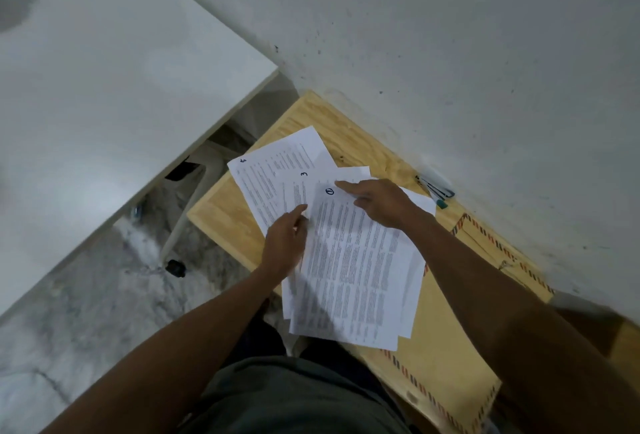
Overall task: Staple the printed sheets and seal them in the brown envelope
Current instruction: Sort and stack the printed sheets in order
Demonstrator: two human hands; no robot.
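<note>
Several printed sheets [356, 260] lie fanned out on a small wooden table [221, 218], with hand-written numbers in their corners. My left hand [284, 243] rests on the left edge of the pile, its index finger on the sheet marked 3 and its other fingers curled at the top sheet's edge. My right hand [381, 201] lies flat over the top of the pile, index finger stretched out next to the circled 1. The brown envelope [446, 357], edged in red and dark stripes, lies under the sheets and reaches to the right. A stapler [434, 187] sits by the wall.
A grey wall [485, 52] runs along the table's far side. A white tabletop [104, 87] stands at the left, with a gap and marbled floor [104, 295] between it and the wooden table. A teal-capped pen [441, 203] lies beside the stapler.
</note>
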